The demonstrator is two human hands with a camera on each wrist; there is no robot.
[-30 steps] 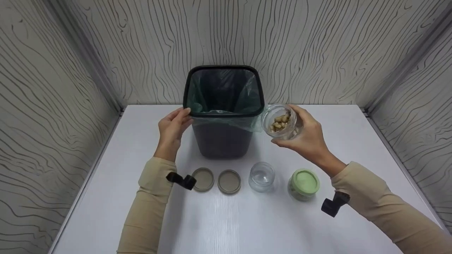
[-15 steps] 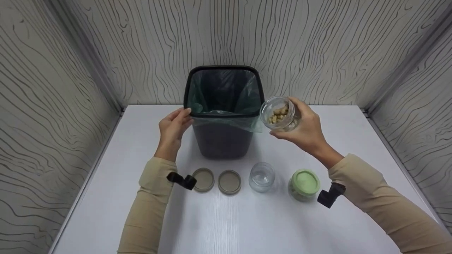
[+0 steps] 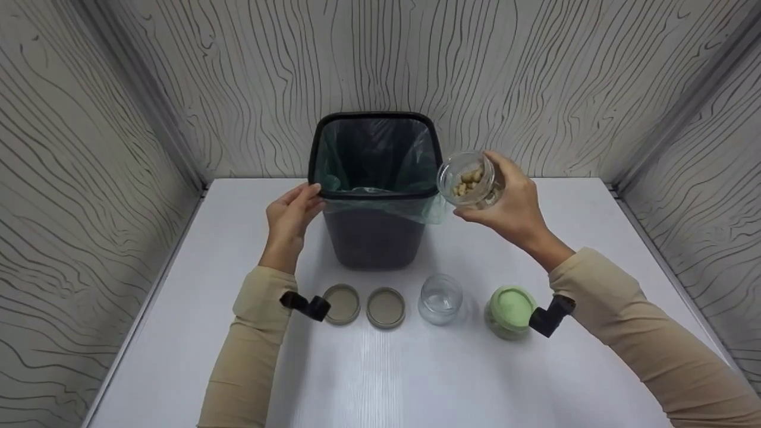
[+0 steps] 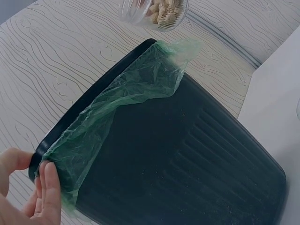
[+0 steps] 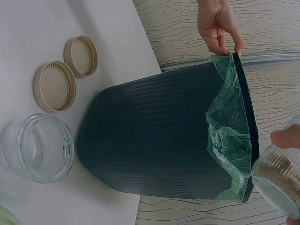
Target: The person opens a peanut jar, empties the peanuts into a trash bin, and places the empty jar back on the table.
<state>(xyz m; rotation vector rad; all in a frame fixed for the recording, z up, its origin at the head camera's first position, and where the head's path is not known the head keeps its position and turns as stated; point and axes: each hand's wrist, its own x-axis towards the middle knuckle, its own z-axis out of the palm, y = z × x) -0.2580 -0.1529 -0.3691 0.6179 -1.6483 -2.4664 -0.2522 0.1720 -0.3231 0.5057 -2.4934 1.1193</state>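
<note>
My right hand (image 3: 514, 205) grips a clear glass jar (image 3: 455, 169) from its right side. Tilted toward the bin, the jar has its mouth at the bin's right rim, and several peanuts (image 3: 468, 181) lie inside it. A dark bin (image 3: 374, 238) stands upright at the back, lined with a thin green bag (image 5: 229, 126) folded over its rim. At the bin's front left corner, my left hand (image 3: 289, 220) pinches the rim and bag edge between thumb and fingers. In the left wrist view those fingers (image 4: 50, 187) press the bag from outside.
Two beige lids (image 3: 342, 304) lie in front of the bin. Beside them stands an open glass jar (image 3: 440, 299) with nothing in it. Farther right is a jar with a green lid (image 3: 512, 306), partly overlapped by my wrist camera (image 3: 552, 315). Patterned walls enclose the white table (image 3: 357, 380).
My right hand has raised the tilted jar of peanuts toward the back and slightly left, beside the bin's rim. The left hand keeps its place at the bin's corner.
</note>
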